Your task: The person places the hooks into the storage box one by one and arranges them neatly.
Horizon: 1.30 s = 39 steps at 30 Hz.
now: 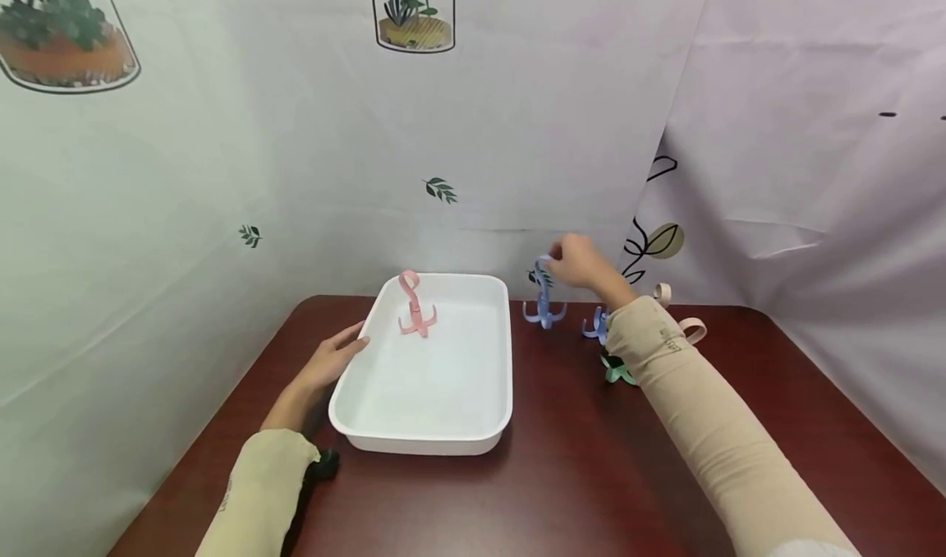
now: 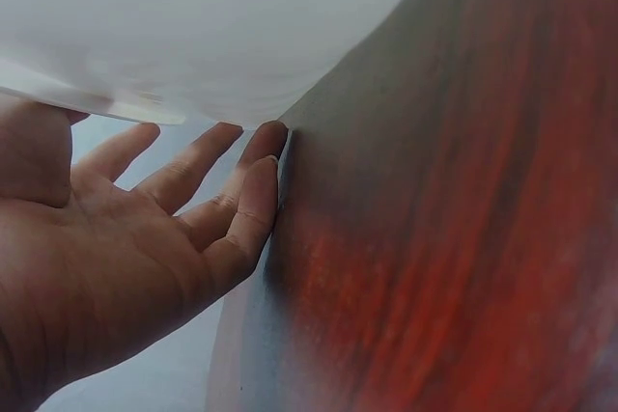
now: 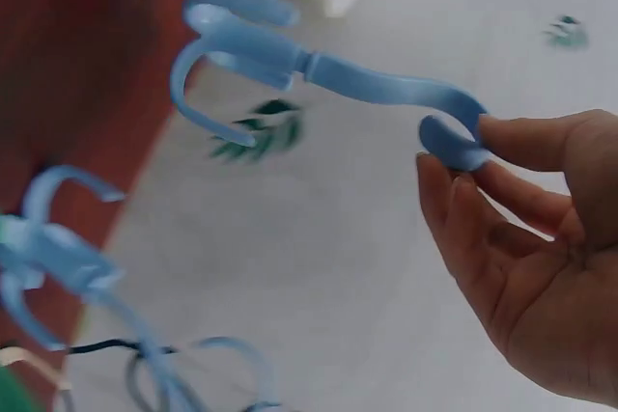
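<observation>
By its curled top end, a blue multi-prong hook (image 3: 357, 82) is pinched in my right hand (image 1: 580, 261). In the head view the hook hangs upright, prongs down, just right of the white tray (image 1: 421, 444). My left hand (image 1: 331, 363) rests against the tray's left side, thumb at the rim, and the left wrist view has its fingers (image 2: 188, 166) spread under the tray's edge. Inside the tray, toward its back left, is a pink hook (image 1: 418, 319). Another blue hook (image 3: 72, 258) lies right of the held one, partly hidden by my right arm.
Beyond the right forearm, a green hook (image 1: 617, 370) and beige hooks (image 1: 693, 329) lie on the dark red table (image 1: 562, 491), partly covered by the sleeve. A printed cloth (image 1: 332, 171) hangs behind the table. Something black (image 1: 323, 465) is by the left wrist.
</observation>
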Each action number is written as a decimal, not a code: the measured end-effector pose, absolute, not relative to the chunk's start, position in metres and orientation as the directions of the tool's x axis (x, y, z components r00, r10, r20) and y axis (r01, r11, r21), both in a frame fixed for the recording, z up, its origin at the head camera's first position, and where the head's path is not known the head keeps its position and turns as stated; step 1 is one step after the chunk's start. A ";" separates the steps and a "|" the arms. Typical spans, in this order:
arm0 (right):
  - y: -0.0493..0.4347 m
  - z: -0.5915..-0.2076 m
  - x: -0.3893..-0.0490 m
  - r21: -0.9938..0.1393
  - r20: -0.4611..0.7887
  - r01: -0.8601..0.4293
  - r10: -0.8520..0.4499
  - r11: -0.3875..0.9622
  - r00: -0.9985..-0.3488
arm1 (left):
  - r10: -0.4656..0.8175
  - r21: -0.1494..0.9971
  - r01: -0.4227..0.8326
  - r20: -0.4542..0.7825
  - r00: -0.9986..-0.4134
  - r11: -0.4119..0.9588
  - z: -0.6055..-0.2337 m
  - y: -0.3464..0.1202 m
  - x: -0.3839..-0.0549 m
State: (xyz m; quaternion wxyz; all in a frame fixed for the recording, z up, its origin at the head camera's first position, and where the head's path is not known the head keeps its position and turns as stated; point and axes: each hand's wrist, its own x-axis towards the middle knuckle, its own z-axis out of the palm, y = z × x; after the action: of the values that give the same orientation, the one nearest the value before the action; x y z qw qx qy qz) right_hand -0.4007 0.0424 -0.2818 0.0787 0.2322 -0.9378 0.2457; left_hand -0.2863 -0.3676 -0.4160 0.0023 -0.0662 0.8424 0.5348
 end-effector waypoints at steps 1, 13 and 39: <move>0.040 -0.276 -0.398 -0.432 0.291 -0.485 -0.392 0.760 -0.873 | -0.108 0.898 -0.117 -0.078 -0.991 0.424 -0.416 -0.367 -0.286; -0.033 -0.268 -0.390 -0.649 0.396 -0.519 -0.335 0.556 -0.855 | -0.106 0.895 -0.132 -0.096 -0.990 0.427 -0.418 -0.366 -0.287; -0.080 -0.336 -0.399 -0.687 0.216 -0.397 -0.350 0.609 -0.911 | -0.110 0.904 -0.121 -0.082 -0.990 0.410 -0.417 -0.365 -0.287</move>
State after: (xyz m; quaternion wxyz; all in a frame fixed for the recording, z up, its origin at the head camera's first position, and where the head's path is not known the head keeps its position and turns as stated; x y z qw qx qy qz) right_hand -0.3990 -0.0801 -0.3355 0.0298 0.2083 -0.8964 0.3901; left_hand -0.2871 -0.3649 -0.4169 0.0049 -0.0689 0.8396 0.5388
